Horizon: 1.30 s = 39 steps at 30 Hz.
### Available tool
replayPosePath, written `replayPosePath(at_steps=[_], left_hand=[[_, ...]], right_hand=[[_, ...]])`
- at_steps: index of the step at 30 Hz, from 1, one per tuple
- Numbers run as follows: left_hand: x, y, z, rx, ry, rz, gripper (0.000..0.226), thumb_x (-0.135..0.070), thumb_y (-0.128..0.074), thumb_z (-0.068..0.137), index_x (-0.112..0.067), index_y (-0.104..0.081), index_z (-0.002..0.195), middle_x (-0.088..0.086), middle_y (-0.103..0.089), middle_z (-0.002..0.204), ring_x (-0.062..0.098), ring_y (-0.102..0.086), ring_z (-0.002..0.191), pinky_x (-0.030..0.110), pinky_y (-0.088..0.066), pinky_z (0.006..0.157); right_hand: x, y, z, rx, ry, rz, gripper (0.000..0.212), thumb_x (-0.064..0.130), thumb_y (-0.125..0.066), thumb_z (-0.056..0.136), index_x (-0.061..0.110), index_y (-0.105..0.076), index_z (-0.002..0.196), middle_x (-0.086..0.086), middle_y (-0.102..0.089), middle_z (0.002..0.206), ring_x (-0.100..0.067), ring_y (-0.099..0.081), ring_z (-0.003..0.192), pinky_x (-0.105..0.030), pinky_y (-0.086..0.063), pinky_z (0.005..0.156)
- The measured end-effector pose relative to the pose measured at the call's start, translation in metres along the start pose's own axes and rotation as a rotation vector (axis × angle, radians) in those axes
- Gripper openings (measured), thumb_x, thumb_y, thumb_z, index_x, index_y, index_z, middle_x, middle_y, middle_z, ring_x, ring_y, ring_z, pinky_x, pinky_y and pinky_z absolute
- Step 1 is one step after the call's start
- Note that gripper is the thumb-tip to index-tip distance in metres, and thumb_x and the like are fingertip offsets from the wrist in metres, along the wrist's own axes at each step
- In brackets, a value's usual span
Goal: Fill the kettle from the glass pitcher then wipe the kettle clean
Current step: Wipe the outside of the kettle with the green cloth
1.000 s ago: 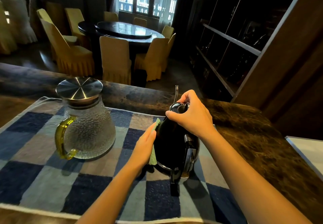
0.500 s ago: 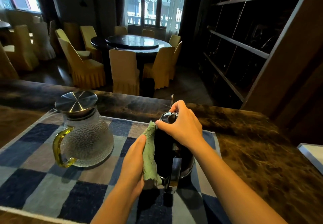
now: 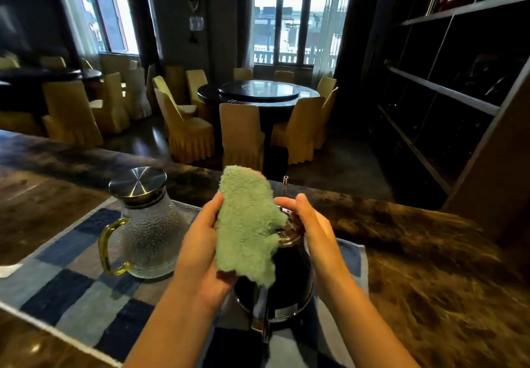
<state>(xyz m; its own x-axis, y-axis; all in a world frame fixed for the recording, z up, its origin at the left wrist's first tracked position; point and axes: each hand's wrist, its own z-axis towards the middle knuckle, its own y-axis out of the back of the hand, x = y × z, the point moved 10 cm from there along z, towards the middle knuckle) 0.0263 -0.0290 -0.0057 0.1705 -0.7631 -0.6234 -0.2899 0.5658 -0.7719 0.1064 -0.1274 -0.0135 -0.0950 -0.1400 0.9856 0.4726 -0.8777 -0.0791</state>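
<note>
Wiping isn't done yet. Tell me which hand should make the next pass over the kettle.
Left. The left hand holds the green cloth, which hangs against the kettle at its lid and side. The right hand carries no cloth; it rests on the kettle's top, likely steadying it.

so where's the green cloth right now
Centre of the head view: the green cloth is held in the left hand over the kettle, right of the glass pitcher.
</note>
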Motion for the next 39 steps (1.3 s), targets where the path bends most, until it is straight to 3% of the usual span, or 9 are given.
replayPosePath(at_steps=[6, 9, 11, 14, 17, 21, 26, 32, 39], left_hand=[[0.051, -0.045, 0.022, 0.085, 0.113, 0.052, 0.046, -0.036, -0.041, 0.092, -0.007, -0.077, 0.088, 0.014, -0.074, 0.088, 0.025, -0.072, 0.072, 0.037, -0.059, 0.065], [0.063, -0.064, 0.021, 0.124, 0.074, 0.154, 0.035, -0.03, -0.05, 0.084, -0.009, -0.078, 0.083, 0.009, -0.075, 0.089, 0.018, -0.072, 0.077, 0.03, -0.059, 0.068], [0.05, -0.063, 0.022, 0.092, -0.11, 0.351, 0.033, -0.025, -0.053, 0.084, -0.013, -0.069, 0.11, 0.004, -0.069, 0.115, 0.011, -0.067, 0.1, 0.023, -0.054, 0.081], [0.006, -0.056, 0.004, -0.088, -0.654, 1.119, 0.045, -0.028, -0.058, 0.088, -0.025, -0.046, 0.131, -0.011, -0.05, 0.135, -0.003, -0.045, 0.124, 0.009, -0.039, 0.097], [0.01, -0.04, 0.003, -0.194, -0.761, 1.542, 0.066, -0.039, -0.063, 0.083, -0.025, -0.033, 0.14, -0.009, -0.033, 0.147, 0.003, -0.029, 0.137, 0.022, -0.028, 0.112], [0.023, -0.011, 0.022, -0.275, -0.48, 1.605, 0.09, -0.041, -0.071, 0.077, -0.018, -0.021, 0.148, -0.003, -0.028, 0.153, 0.011, -0.024, 0.141, 0.028, -0.024, 0.113], [0.021, -0.005, 0.023, -0.289, -0.494, 1.622, 0.088, -0.042, -0.074, 0.072, -0.018, -0.029, 0.144, -0.003, -0.041, 0.143, 0.011, -0.037, 0.132, 0.021, -0.03, 0.103], [0.017, -0.005, 0.021, -0.327, -0.525, 1.63, 0.091, -0.04, -0.078, 0.069, -0.019, -0.031, 0.143, -0.004, -0.044, 0.141, 0.012, -0.041, 0.13, 0.029, -0.036, 0.107], [0.02, -0.006, 0.019, -0.319, -0.564, 1.628, 0.086, -0.042, -0.07, 0.067, -0.022, -0.032, 0.142, -0.008, -0.044, 0.14, 0.006, -0.041, 0.129, 0.019, -0.033, 0.102]], right_hand=[[-0.006, 0.019, -0.013, 0.192, -0.178, 0.535, 0.047, 0.032, -0.073, 0.075, 0.011, -0.067, 0.117, -0.011, -0.068, 0.119, -0.023, -0.063, 0.113, -0.037, -0.05, 0.098], [-0.037, 0.029, -0.019, 0.242, -0.439, 0.822, 0.077, 0.014, -0.097, 0.038, 0.0, -0.071, 0.109, -0.02, -0.067, 0.118, -0.034, -0.066, 0.106, -0.051, -0.052, 0.09], [-0.057, 0.047, -0.023, 0.195, -0.545, 0.897, 0.083, 0.004, -0.097, 0.023, -0.006, -0.072, 0.101, -0.022, -0.07, 0.108, -0.035, -0.071, 0.089, -0.054, -0.055, 0.075], [-0.081, 0.089, -0.014, 0.018, -0.565, 0.899, 0.083, 0.008, -0.096, 0.006, 0.0, -0.075, 0.086, -0.014, -0.071, 0.081, -0.026, -0.07, 0.064, -0.04, -0.058, 0.061], [-0.086, 0.11, 0.001, -0.059, -0.487, 0.889, 0.083, 0.021, -0.098, 0.016, 0.01, -0.067, 0.093, -0.003, -0.061, 0.074, -0.016, -0.061, 0.06, -0.025, -0.052, 0.056], [-0.054, 0.091, 0.015, -0.055, -0.145, 0.568, 0.026, 0.005, -0.057, 0.089, 0.013, -0.064, 0.113, 0.002, -0.074, 0.085, -0.01, -0.07, 0.077, -0.021, -0.057, 0.067], [-0.022, 0.029, 0.007, 0.241, 0.402, -0.239, 0.045, 0.049, -0.053, 0.088, 0.023, -0.061, 0.123, 0.014, -0.057, 0.13, -0.002, -0.048, 0.126, -0.015, -0.035, 0.105], [-0.021, 0.032, 0.033, 0.119, 0.419, -0.116, 0.037, 0.038, -0.052, 0.088, 0.016, -0.071, 0.111, 0.006, -0.071, 0.114, -0.008, -0.064, 0.108, -0.04, -0.051, 0.095], [-0.02, 0.04, 0.0, 0.139, 0.649, -0.18, 0.032, 0.024, -0.048, 0.092, 0.012, -0.072, 0.11, 0.007, -0.064, 0.126, -0.014, -0.054, 0.126, -0.029, -0.041, 0.106]])
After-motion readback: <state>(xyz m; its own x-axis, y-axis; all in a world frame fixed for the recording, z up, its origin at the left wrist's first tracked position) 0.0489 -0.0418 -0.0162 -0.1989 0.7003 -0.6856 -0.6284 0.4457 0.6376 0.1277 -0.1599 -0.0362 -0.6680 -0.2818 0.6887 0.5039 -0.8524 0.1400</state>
